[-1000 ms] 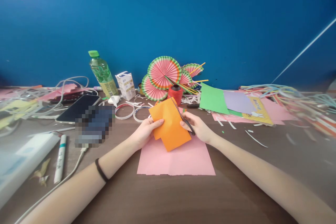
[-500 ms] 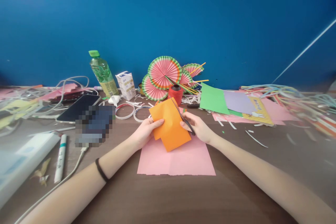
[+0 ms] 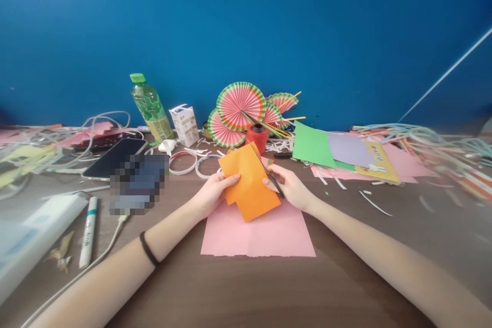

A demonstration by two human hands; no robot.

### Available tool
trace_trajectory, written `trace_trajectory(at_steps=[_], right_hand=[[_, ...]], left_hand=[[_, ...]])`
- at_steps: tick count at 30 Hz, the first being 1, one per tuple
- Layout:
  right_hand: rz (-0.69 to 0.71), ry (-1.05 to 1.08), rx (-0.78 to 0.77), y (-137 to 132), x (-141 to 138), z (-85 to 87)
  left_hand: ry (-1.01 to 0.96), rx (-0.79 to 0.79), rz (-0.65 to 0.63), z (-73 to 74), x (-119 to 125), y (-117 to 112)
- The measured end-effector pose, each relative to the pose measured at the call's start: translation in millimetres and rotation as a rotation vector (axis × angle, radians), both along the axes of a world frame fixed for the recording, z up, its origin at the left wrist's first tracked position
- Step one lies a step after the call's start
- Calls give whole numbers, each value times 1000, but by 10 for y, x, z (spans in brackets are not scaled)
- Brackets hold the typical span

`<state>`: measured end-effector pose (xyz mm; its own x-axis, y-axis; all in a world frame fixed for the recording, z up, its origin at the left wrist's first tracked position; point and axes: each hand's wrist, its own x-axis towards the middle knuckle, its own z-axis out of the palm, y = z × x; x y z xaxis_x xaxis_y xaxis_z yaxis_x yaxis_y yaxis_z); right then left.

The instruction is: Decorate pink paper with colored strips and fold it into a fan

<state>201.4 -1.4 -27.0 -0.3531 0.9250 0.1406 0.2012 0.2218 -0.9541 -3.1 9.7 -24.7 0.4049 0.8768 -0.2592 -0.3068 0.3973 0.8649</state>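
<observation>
My left hand (image 3: 215, 192) pinches the left side of an orange sheet of paper (image 3: 249, 179), thumb on top. In my right hand (image 3: 288, 184) is a pair of scissors (image 3: 275, 180) with dark handles; its blades lie along the sheet's upper right edge. My right thumb touches the orange paper too. A notch shows at the paper's lower left. Beneath both hands a pink sheet of paper (image 3: 257, 238) lies flat on the brown table (image 3: 246, 287).
Pleated paper fans (image 3: 241, 106) and a red thread spool (image 3: 257, 138) stand behind the hands. To the left are a green-capped bottle (image 3: 151, 107), a small carton (image 3: 184, 125), tape rolls (image 3: 182, 163) and a marker (image 3: 88, 233). Coloured sheets (image 3: 313, 144) and paper strips lie right.
Almost nothing differs. The scissors' handles and my right fingers have shifted very slightly; the orange paper's lower corner has moved a touch to the right.
</observation>
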Motion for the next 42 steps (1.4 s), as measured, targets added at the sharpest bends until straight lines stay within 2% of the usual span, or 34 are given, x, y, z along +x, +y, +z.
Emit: trace_trajectory(at_steps=[10, 18, 21, 24, 28, 33, 37, 42], right_hand=[[-14, 11, -23, 28, -5, -34], [-63, 24, -60, 30, 23, 45], [-65, -9, -66, 42, 38, 50], [-98, -73, 36, 65, 36, 9], [-162, -202, 236, 84, 21, -49], [-212, -236, 258, 86, 34, -53], [-145, -217, 184, 108, 75, -33], [29, -173, -126, 113, 161, 112]], left_hand=[[11, -11, 10, -7, 2, 12], [-63, -91, 92, 26, -16, 53], [-109, -104, 171, 16, -27, 89], [-143, -95, 250, 20, -30, 118], [-181, -86, 279, 24, -35, 145], [-172, -46, 271, 10, -61, 159], [-185, 12, 315, 38, -77, 169], [-230, 32, 378, 50, -119, 227]])
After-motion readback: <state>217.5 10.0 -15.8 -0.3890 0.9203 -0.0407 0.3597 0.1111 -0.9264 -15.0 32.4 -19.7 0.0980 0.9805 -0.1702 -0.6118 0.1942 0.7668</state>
